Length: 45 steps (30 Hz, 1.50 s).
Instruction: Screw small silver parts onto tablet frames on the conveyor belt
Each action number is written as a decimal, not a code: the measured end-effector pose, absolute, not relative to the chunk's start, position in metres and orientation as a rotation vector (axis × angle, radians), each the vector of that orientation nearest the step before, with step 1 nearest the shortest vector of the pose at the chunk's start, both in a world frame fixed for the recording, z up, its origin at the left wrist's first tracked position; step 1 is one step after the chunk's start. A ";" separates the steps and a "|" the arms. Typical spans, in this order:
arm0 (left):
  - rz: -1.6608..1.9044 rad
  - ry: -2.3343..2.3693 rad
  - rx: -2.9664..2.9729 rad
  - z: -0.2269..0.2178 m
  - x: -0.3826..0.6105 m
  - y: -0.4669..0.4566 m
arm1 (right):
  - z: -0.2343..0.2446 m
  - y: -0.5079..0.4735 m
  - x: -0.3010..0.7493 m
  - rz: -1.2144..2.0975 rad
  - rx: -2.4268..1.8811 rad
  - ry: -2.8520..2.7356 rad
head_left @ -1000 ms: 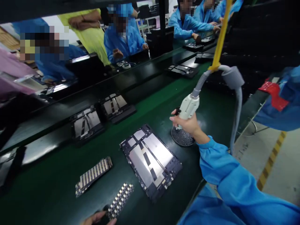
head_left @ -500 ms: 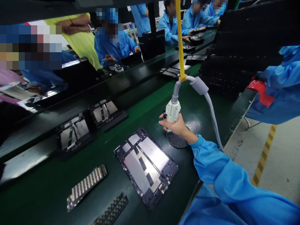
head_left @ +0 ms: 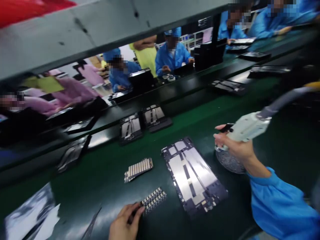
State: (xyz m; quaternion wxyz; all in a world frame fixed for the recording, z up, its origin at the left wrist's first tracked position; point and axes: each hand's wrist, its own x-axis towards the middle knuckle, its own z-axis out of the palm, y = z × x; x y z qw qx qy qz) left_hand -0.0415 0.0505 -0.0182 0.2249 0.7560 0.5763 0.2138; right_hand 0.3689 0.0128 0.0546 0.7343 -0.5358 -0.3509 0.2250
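My left hand [head_left: 126, 220] comes in at the bottom, thumb and fingers closed on the near end of a dark circuit board [head_left: 155, 199] with rows of small pale components. In my right hand [head_left: 240, 150] is a pale air gun [head_left: 250, 126] with a grey hose, tilted with its hose end up and right. Below that hand sits a round, dark, textured dish [head_left: 228, 161], partly covered by it. Between the hands lies an opened tablet housing [head_left: 197, 175] with silvery panels. A striped stack of boards [head_left: 138, 170] rests left of it.
Two more opened tablet housings [head_left: 130, 128] [head_left: 153, 115] lie farther back. Tweezers [head_left: 92, 223] and a silvery bag [head_left: 30, 210] are at the lower left. A grey overhead beam [head_left: 100, 30] crosses the top. Co-workers in blue [head_left: 172, 56] sit across the bench.
The view has swung left. My left hand now shows, holding the dark circuit board. The air gun has gone from upright to tilted rightward, still in my right hand.
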 end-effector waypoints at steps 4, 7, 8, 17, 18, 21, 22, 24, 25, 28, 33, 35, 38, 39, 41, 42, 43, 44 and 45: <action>0.709 1.641 2.302 -0.014 -0.029 0.037 | 0.071 0.020 0.327 0.660 -1.061 -0.942; 0.812 1.640 2.365 -0.012 -0.024 0.027 | 0.075 0.038 0.286 0.874 -1.044 -1.014; 0.844 1.634 2.340 -0.011 -0.022 0.024 | 0.074 0.045 0.275 0.931 -1.054 -1.032; 0.882 1.380 1.797 -0.003 0.004 0.011 | 0.051 0.082 0.246 0.989 -1.189 -1.140; 0.915 1.406 1.728 -0.004 0.007 0.010 | 0.051 0.082 0.246 0.984 -1.189 -1.139; 1.017 1.448 1.549 -0.006 0.019 0.010 | 0.055 0.083 0.244 0.955 -1.167 -1.119; 1.033 1.416 1.532 -0.007 0.025 0.010 | 0.057 0.084 0.243 0.946 -1.153 -1.112; 1.045 1.316 1.520 -0.007 0.037 0.011 | 0.059 0.088 0.239 0.940 -1.128 -1.100; 1.050 1.277 1.502 -0.008 0.043 0.011 | 0.058 0.090 0.236 0.947 -1.121 -1.097; 1.025 1.223 1.387 -0.012 0.057 0.014 | 0.054 0.098 0.227 0.976 -1.115 -1.096; 0.949 1.224 1.307 -0.024 0.060 0.015 | 0.047 0.103 0.220 0.990 -1.111 -1.098; 0.979 1.243 1.347 -0.029 0.058 0.015 | 0.046 0.103 0.220 0.992 -1.116 -1.087; 1.051 1.235 1.371 -0.030 0.057 0.015 | 0.045 0.104 0.221 1.001 -1.118 -1.086; 1.074 1.229 1.354 -0.030 0.056 0.015 | 0.045 0.105 0.221 1.002 -1.118 -1.087; 1.120 1.230 1.305 -0.027 0.056 0.015 | 0.044 0.105 0.220 1.001 -1.132 -1.087; 1.136 1.236 1.296 -0.026 0.055 0.015 | 0.044 0.105 0.220 1.002 -1.149 -1.094; 1.143 1.242 1.315 -0.024 0.054 0.014 | 0.044 0.105 0.219 1.004 -1.169 -1.109; 1.139 1.244 1.366 -0.022 0.053 0.013 | 0.044 0.104 0.217 1.007 -1.188 -1.136; 1.121 1.238 1.444 -0.019 0.052 0.010 | 0.044 0.103 0.216 1.008 -1.202 -1.175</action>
